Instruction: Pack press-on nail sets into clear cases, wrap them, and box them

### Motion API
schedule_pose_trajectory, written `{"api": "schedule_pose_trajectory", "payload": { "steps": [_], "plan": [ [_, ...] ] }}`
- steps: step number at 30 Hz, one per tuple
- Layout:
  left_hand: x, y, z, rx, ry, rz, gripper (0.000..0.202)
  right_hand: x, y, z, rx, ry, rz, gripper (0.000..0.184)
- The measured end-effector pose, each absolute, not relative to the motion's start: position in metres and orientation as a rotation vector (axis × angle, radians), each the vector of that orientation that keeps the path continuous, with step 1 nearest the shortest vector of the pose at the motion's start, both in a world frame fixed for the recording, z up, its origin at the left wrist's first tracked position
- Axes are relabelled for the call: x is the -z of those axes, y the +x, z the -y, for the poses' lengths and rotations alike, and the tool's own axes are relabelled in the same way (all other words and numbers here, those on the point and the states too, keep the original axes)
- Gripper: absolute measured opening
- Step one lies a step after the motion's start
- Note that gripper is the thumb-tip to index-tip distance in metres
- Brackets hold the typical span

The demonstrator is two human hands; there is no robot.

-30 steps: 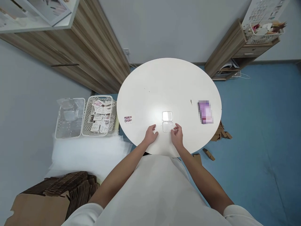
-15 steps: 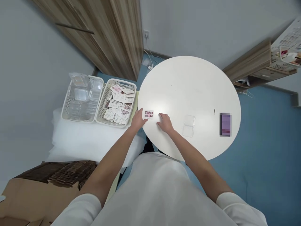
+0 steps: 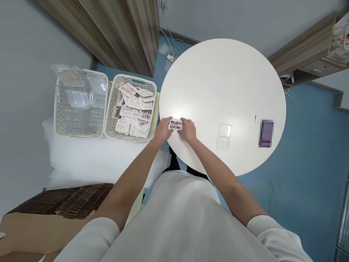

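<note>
A small white card of false nails (image 3: 175,124), with two rows of dark red and pink pieces, is at the left side of the round white table (image 3: 226,80). My left hand (image 3: 163,130) grips its left edge between thumb and fingers. On its right edge, my right hand (image 3: 188,130) has its thumb and fingers closed the same way. Further right on the tabletop, a clear plastic box (image 3: 224,137) lies unfolded, lid and base flat. Whether the card touches the table I cannot tell.
Left of the table stands a white basket (image 3: 109,127) full of similar cards. Beside it another basket (image 3: 56,120) holds clear plastic boxes. A blurred purple object (image 3: 266,133) lies at the table's right. An open cardboard carton (image 3: 40,229) sits at lower left.
My right hand has moved left and taken the card's right edge. My left hand has closed on the left edge. The whole view has shifted slightly.
</note>
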State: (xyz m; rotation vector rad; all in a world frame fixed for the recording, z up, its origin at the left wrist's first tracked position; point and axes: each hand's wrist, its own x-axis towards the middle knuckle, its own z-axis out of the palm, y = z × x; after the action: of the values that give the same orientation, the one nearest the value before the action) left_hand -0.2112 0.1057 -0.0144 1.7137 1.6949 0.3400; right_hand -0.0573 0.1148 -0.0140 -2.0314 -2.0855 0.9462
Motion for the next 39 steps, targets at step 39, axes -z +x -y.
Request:
{"api": "schedule_pose_trajectory", "payload": {
  "steps": [39],
  "plan": [
    [-0.009,0.005,-0.046,-0.239,1.919,-1.424,0.061,-0.001,0.200,-0.028,-1.160,-1.741,1.869,0.061]
  ]
}}
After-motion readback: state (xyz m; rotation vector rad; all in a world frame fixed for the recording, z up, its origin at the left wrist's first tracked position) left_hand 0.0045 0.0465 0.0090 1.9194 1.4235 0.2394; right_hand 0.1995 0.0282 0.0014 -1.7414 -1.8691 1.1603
